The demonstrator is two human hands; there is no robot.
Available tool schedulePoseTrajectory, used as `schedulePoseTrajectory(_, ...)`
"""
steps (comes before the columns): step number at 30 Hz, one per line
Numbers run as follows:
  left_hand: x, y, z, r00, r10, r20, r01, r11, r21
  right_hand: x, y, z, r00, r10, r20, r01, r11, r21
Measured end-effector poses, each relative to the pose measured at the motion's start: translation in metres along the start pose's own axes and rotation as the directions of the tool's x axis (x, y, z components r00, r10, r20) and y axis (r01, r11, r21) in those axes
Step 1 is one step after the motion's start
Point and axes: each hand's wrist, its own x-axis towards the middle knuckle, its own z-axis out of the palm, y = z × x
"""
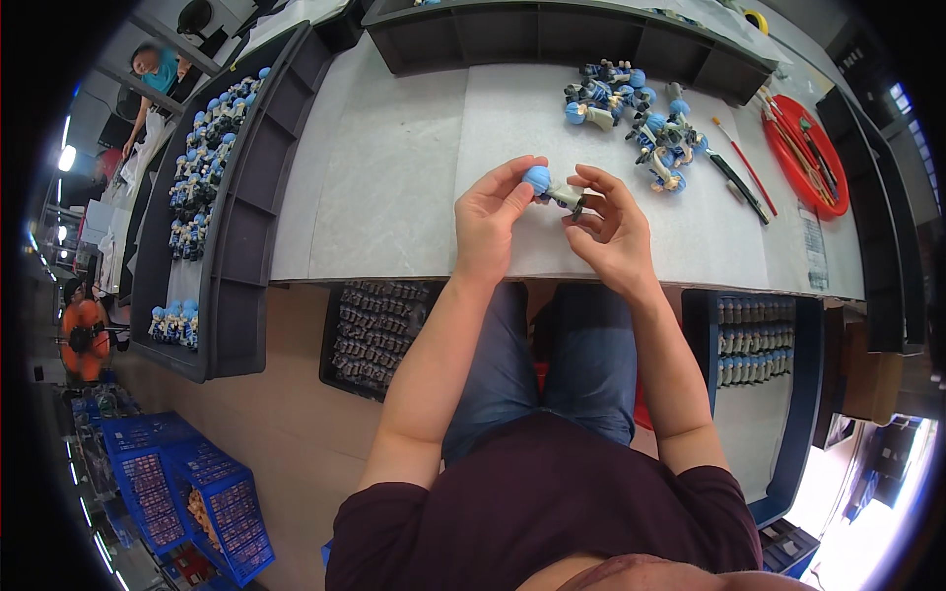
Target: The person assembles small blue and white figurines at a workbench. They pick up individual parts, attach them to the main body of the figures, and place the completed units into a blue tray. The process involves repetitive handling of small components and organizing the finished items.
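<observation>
A small figurine (561,191) with a ribbed light-blue head, pale grey body and dark feet lies tilted between my hands, above the near part of the white-covered table (394,187). My left hand (487,217) pinches its head end between thumb and fingers. Around the foot end curl the fingers of my right hand (619,232), with the thumb below; the exact contact there is partly hidden. Farther back and to the right, a loose pile of similar figurines (658,138) rests on the white sheet.
Right of the pile lie a red-handled brush (746,166), a dark pen-like tool (739,185) and a red dish (834,202) with brushes. Grey crates stand left (241,227) and at the back (552,39). A blue tray (810,394) holds figurine rows below right. Another person (158,74) is far left.
</observation>
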Motion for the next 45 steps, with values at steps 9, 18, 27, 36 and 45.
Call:
schedulePoseTrajectory(9,0.001,-0.001,-0.002,0.998,0.033,0.052,-0.034,0.999,0.008,0.001,0.006,-0.002,0.995,0.096,0.014,-0.096,0.995,-0.001)
schedulePoseTrajectory(18,-0.001,0.001,0.000,0.998,0.023,0.053,-0.025,0.999,0.024,0.000,0.004,0.000,0.996,0.083,0.021,-0.082,0.996,-0.045)
schedulePoseTrajectory(27,-0.002,0.003,0.000,0.999,0.004,0.044,-0.006,0.999,0.047,0.001,0.005,0.001,0.998,0.062,-0.002,-0.062,0.996,-0.057)
schedulePoseTrajectory(36,-0.002,-0.001,0.006,1.000,-0.018,-0.005,0.019,0.987,0.161,0.000,0.011,0.001,0.997,-0.004,-0.074,0.001,0.999,-0.042)
schedulePoseTrajectory(45,-0.002,-0.001,0.004,0.999,0.033,0.039,-0.038,0.989,0.140,0.000,0.010,0.001,0.997,-0.035,-0.072,0.030,0.998,-0.063)
